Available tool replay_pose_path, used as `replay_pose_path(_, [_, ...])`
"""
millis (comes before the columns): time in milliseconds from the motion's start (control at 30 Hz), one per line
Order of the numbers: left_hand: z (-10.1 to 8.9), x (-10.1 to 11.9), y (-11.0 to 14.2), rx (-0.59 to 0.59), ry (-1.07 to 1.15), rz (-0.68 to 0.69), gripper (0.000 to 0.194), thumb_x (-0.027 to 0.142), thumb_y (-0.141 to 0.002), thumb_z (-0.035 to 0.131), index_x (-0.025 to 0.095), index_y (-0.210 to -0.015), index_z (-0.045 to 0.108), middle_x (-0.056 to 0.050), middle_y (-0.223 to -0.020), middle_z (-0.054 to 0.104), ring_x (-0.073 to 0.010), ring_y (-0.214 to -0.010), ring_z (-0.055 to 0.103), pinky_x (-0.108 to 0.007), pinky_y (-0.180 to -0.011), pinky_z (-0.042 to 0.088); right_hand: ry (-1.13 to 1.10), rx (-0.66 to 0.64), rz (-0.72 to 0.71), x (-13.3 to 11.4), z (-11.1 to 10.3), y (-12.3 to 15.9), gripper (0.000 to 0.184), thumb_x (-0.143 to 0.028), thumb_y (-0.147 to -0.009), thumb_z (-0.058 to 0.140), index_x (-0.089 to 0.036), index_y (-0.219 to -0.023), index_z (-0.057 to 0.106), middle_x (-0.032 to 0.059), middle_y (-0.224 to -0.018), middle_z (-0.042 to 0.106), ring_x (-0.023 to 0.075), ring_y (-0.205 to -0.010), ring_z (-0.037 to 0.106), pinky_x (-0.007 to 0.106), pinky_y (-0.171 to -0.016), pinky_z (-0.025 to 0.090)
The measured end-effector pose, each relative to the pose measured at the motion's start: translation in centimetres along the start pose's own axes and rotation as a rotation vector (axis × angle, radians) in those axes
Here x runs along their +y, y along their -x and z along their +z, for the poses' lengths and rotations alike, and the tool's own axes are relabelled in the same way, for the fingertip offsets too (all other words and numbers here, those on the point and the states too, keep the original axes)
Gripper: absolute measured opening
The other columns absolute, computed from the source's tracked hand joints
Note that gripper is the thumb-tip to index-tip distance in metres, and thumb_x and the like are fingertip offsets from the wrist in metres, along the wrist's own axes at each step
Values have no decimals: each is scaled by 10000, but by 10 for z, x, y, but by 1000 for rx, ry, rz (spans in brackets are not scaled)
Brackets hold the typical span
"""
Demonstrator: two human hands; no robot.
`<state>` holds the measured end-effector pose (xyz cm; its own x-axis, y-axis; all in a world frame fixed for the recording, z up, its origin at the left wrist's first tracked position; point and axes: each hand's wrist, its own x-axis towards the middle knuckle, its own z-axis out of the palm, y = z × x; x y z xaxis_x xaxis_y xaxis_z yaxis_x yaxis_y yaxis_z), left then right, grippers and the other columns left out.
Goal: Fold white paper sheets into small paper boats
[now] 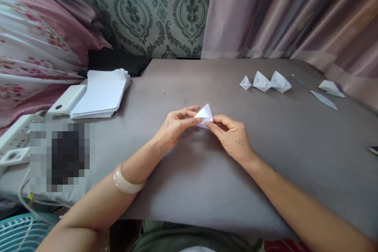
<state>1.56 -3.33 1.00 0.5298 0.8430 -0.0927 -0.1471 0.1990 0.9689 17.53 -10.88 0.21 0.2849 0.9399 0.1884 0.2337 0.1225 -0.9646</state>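
A small piece of folded white paper (pixel 204 112) with a pointed top is held between my two hands, above the middle of the table. My left hand (pixel 178 123) pinches its left side, thumb across the front and fingers behind. On the right, my right hand (pixel 232 132) grips the lower right corner between thumb and fingers. Part of the paper is hidden by the fingertips. Further back to the right stand three folded paper shapes: a small one (pixel 245 83) and two larger ones (pixel 261 82) (pixel 280 82).
At the left lies a stack of white paper (pixel 99 92) beside a white box (pixel 67 100) and a power strip (pixel 17 132). Paper pieces (pixel 332 88) and a thin stick (pixel 297 78) lie at the far right. A teal fan (pixel 26 228) stands at lower left. Curtains (pixel 283 12) border the grey table (pixel 295 145).
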Motion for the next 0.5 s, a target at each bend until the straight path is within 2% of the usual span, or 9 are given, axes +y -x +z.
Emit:
replay_pose_path(267, [1, 3, 2, -20, 49, -6, 105, 240, -681, 806, 176, -713, 728, -82, -1278, 612, -252, -1207, 523, -374, -1011, 375, 19, 29, 25, -1, 0, -1, 158, -365, -791, 694, -211, -810, 722, 13, -812, 730, 173, -766, 666, 306, -742, 521])
replay_pose_path(400, [3, 0, 2, -12, 2, 61, 197, 247, -654, 825, 182, -815, 731, -74, -1332, 570, -206, -1031, 621, -357, -923, 461, -24, 28, 97, 6, 0, -2, 258, -429, -779, 699, -198, -892, 696, 30, -790, 725, 179, -723, 671, 326, -699, 544])
replay_pose_path(500, [4, -3, 3, 0, -36, 76, 198, 292, -685, 802, 154, -801, 719, -87, -1221, 631, -173, -897, 647, -337, -848, 499, 91, 91, 7, 11, -2, -2, 392, -413, -724, 756, -215, -1044, 648, 55, -945, 701, 194, -814, 673, 344, -701, 561])
